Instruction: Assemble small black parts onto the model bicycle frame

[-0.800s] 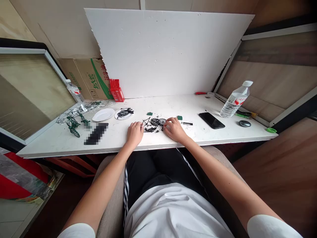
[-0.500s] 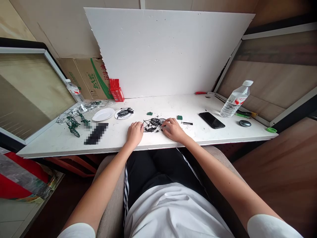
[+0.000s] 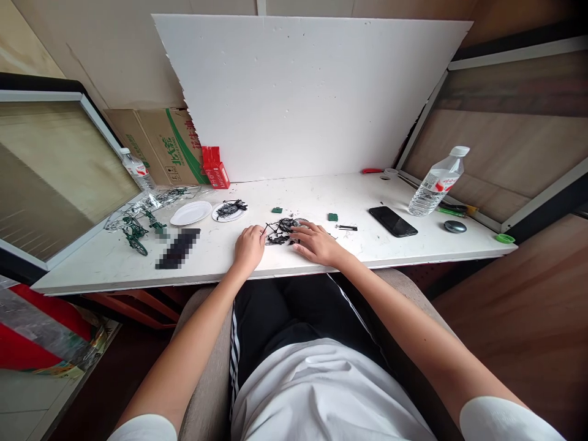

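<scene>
- My left hand [image 3: 248, 247] rests curled just left of the pile of black parts [image 3: 279, 231], grip unclear.
- My right hand [image 3: 316, 243] lies with fingers spread across the pile's right edge, grasping nothing I can see.

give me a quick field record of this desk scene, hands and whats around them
left hand: curled on the white desk, thumb at a thin black part
right hand: fingers spread over the pile of small black parts
right of hands: black phone, water bottle
left of hands: paper plate, green model bicycles
</scene>
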